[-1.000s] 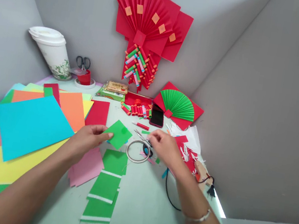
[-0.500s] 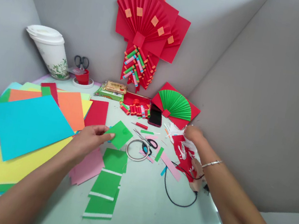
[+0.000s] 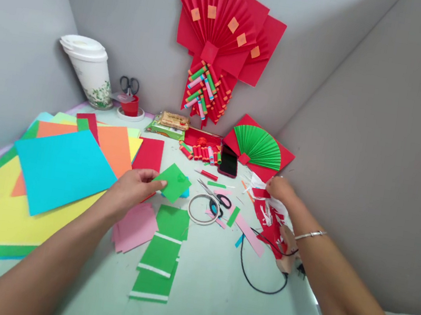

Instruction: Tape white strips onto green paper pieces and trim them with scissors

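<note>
A: What lay on the surface (image 3: 210,285)?
B: Coloured sheets (image 3: 61,166), scissors (image 3: 217,197); the left hand (image 3: 131,190) pinched a green square (image 3: 174,182) just above it.
A: The right hand (image 3: 280,189)?
B: Fingers closed among paper scraps (image 3: 266,209) by the wall; grip unclear.

Left hand (image 3: 131,193): near the table's (image 3: 209,290) middle, its grip on the left edge of a small paper square (image 3: 174,181).
Right hand (image 3: 280,189): far right, on the heap of paper scraps (image 3: 270,217) by the right wall.
Big paper sheets (image 3: 60,168): stacked on the left of the table.
Paper pieces with tape strips (image 3: 161,253): near side of the square, in a row running nearward.
Tape ring (image 3: 204,210): right of the square; small scissors (image 3: 216,195) just behind it.
Phone (image 3: 228,161): far of the scissors, left of the folded fan (image 3: 258,146).
Cup (image 3: 88,69): far left corner.
Wall decoration (image 3: 223,37): hangs above the far edge.
Cable (image 3: 256,271): near side of the scraps.
</note>
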Demonstrator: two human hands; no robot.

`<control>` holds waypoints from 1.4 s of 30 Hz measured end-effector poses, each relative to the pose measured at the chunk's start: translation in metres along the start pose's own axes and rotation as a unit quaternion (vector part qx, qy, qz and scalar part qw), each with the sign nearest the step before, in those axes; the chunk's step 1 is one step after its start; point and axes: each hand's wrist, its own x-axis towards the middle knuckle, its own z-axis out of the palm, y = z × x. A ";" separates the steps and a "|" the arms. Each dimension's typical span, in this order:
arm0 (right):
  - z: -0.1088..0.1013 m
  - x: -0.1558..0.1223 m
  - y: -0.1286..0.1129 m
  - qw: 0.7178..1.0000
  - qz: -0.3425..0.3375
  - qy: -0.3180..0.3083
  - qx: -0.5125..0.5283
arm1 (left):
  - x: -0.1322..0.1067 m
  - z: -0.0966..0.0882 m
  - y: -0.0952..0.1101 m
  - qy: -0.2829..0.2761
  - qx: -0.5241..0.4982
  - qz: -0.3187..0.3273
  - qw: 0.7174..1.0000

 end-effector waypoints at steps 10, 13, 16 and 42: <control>-0.036 0.011 0.018 0.997 0.022 0.061 0.031 | -0.001 0.002 -0.001 -0.016 0.003 0.004 1.000; -0.042 0.010 0.016 0.994 0.033 0.093 0.052 | -0.001 0.003 -0.001 -0.015 0.011 0.010 1.000; -0.049 0.008 0.014 0.987 0.049 0.132 0.078 | -0.002 0.003 0.000 -0.011 0.009 0.019 1.000; -0.024 -0.168 -0.155 0.817 -0.197 0.123 0.527 | -0.024 0.011 0.016 -0.081 0.000 0.039 0.996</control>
